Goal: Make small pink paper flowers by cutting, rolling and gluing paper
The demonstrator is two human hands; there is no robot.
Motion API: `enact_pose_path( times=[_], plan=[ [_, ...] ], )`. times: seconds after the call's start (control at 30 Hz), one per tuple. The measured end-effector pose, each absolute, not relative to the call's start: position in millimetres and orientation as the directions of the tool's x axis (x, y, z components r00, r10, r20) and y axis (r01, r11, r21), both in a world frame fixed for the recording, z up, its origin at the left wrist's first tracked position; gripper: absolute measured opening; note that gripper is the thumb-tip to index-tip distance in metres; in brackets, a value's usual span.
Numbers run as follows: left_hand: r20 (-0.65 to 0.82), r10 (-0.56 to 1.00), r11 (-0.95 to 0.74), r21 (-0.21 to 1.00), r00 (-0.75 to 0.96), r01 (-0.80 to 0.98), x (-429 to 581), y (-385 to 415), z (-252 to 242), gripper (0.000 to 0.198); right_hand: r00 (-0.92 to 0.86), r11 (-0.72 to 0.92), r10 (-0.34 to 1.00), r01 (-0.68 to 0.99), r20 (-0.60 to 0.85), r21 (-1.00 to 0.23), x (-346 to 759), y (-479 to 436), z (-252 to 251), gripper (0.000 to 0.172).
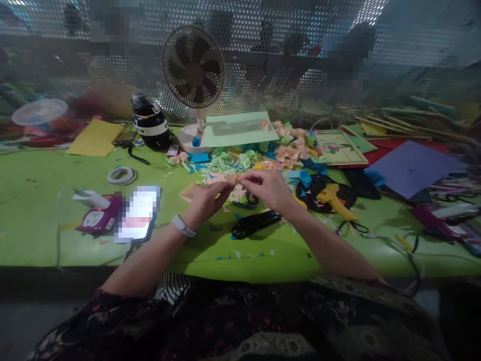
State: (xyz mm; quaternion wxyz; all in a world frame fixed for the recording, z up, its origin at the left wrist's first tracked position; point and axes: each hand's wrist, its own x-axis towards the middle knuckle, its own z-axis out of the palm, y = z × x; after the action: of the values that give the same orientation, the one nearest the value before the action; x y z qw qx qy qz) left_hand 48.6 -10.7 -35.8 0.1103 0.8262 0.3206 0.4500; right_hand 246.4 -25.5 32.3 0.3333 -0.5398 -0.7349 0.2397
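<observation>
Between my two hands is a small orange piece of paper (233, 179), pinched from both sides above the green table (210, 250). My left hand (208, 200), with a pale band on its wrist, closes its fingertips on the paper's left side. From the right, my right hand (268, 188) pinches the other edge between thumb and fingers. Just below them lies a black stapler (256, 224). Behind my hands spreads a heap of paper scraps and curled paper petals, green (246, 159) and peach (291, 150).
A yellow glue gun (336, 201) rests on a black round thing at right. Left are a phone (138, 213), a tape roll (122, 175) and a purple device (99, 215). Behind stand a fan (193, 67) and a black bottle (151, 123). Purple paper (411, 168) lies far right.
</observation>
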Motion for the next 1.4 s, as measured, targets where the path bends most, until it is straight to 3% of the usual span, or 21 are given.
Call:
enact_pose_path(
  times=[0.43,0.9,1.4],
  plan=[
    [0.655,0.643,-0.759,0.475,0.396,0.446,47.7,-9.9,-38.1,0.015,-0.207,0.354,0.935,0.621,0.288,-0.7,246.0,-25.2,29.4,0.021],
    [0.662,0.636,-0.767,0.489,0.396,0.416,48.6,-10.3,-36.8,0.015,-0.212,0.335,0.942,0.627,0.259,-0.704,246.4,-26.0,28.3,0.021],
    [0.759,0.514,-0.839,0.346,0.401,0.421,49.1,-8.2,-39.2,0.009,-0.199,0.335,0.942,0.619,0.271,-0.711,245.8,-25.1,27.2,0.021]
  ],
)
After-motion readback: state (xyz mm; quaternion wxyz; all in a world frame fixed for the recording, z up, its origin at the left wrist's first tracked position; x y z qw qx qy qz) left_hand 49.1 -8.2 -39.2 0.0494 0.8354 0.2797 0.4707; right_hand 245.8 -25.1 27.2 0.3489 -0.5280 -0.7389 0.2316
